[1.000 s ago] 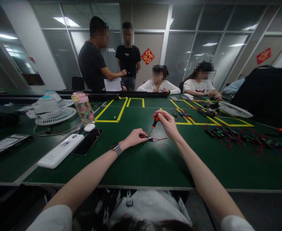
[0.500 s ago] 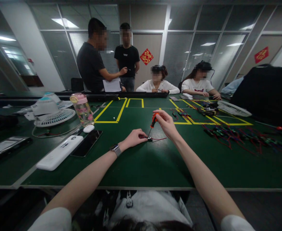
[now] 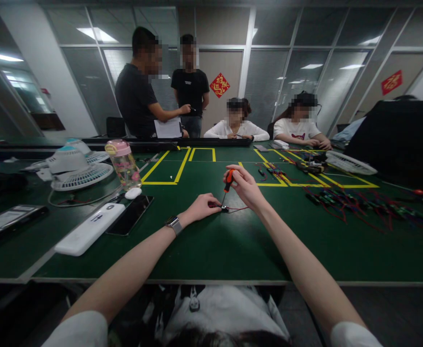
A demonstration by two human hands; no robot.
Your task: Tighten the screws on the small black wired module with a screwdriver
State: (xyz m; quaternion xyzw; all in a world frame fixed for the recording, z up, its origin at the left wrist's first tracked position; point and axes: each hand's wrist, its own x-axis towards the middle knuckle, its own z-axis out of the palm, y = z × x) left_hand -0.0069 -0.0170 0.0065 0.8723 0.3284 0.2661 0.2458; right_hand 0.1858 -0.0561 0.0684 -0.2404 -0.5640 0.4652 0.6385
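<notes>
My right hand [image 3: 245, 184] is closed round the orange and black handle of a screwdriver [image 3: 229, 181]. The screwdriver leans slightly, its shaft pointing down with the tip at a small dark electronic part [image 3: 225, 209] on the green table. Thin red and black wires [image 3: 238, 209] run from that part to the right, under my right hand. My left hand [image 3: 204, 207] lies on the table with its fingers closed at the left side of the part, pinching it or its wires; the fingertips hide which. A watch [image 3: 173, 224] is on my left wrist.
To the left are a white power bank [image 3: 90, 230], a black phone [image 3: 134, 214], a pink-lidded bottle [image 3: 124, 164] and white fans [image 3: 77, 168]. Wired circuit boards [image 3: 370, 205] lie in a heap at right. Yellow tape [image 3: 161, 183] marks the table. Several people are across it.
The screwdriver handle has tipped slightly left and become more upright, with my right hand shifting round it. The left hand and the small part stay in place.
</notes>
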